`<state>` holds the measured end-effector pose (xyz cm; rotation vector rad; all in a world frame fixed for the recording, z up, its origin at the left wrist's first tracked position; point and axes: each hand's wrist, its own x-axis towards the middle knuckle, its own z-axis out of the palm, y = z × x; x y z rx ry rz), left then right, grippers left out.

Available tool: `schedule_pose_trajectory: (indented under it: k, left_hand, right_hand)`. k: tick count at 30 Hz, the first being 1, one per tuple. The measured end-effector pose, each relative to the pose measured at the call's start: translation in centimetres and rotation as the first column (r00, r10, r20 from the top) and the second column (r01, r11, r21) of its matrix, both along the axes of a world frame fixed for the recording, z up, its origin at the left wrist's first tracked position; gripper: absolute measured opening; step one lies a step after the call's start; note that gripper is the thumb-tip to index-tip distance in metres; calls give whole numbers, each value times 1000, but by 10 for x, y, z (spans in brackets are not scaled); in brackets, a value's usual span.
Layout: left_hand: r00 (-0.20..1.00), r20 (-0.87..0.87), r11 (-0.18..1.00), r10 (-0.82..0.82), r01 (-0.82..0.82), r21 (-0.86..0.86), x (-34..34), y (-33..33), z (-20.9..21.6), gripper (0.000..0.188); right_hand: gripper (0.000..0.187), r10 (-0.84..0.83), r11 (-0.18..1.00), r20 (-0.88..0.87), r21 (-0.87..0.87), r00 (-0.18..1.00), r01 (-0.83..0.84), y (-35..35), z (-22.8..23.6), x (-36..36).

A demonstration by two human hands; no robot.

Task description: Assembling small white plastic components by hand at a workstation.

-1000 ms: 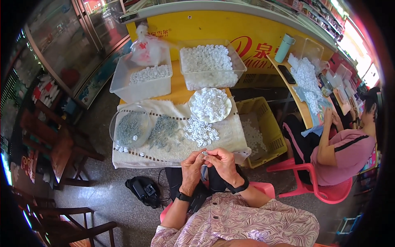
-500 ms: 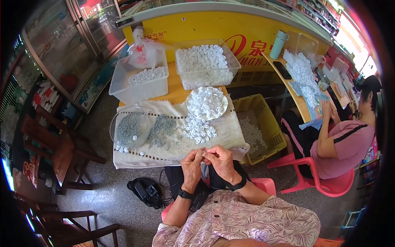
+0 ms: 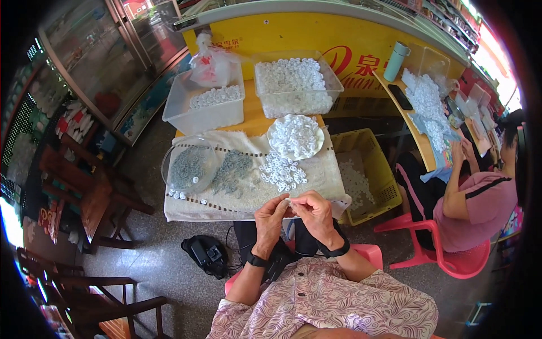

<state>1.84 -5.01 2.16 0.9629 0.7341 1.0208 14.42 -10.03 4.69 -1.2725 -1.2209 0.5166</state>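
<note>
My left hand (image 3: pixel 267 225) and my right hand (image 3: pixel 317 219) meet at the near edge of the towel-covered table. Both pinch a small white plastic piece (image 3: pixel 289 201) between their fingertips; the fingers cover much of it. Just beyond them lies a loose pile of small white pieces with dark holes (image 3: pixel 283 174). Behind that pile, a white dish (image 3: pixel 320 148) is heaped with more of these pieces. To the left are a round clear tray (image 3: pixel 164 167) of thin grey metal bits and a loose heap of the same bits (image 3: pixel 232 170). Several white pieces rest at the tray's near side.
Two clear plastic bins (image 3: pixel 204 121) (image 3: pixel 299 100) of white pieces stand at the back, one with a plastic bag. A yellow crate (image 3: pixel 389 189) is on the floor at right. Beyond it, a co-worker in a pink shirt (image 3: pixel 480 209) sits at another table. Wooden chairs (image 3: pixel 99 195) stand left.
The whole scene has shifted rightward in the picture as the view turned. My joined hands have come slightly closer to the white pile, and a white piece now shows between the fingertips.
</note>
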Motion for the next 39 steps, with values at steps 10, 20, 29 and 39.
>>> schedule_pose_trajectory:
  k: [10,20,29,39]
  left_hand:
    - [978,-79,980,192,-195,-28,-26,71,30,23]
    - [974,-3,970,227,-226,86,-20,235,99,19]
    - [967,-78,967,242,-235,96,-15,289,84,22]
    - [872,-487,978,-48,141,155,-26,118,27,12]
  right_hand:
    - [4,78,955,-233,-263,969,-140,1,-17,14]
    - [5,124,945,-258,-265,958,-193,-5,-25,16]
    - [4,32,952,-188,-293,982,-87,-3,-20,27]
    - [6,55,945,-195,-308,979,-114,6,-37,29]
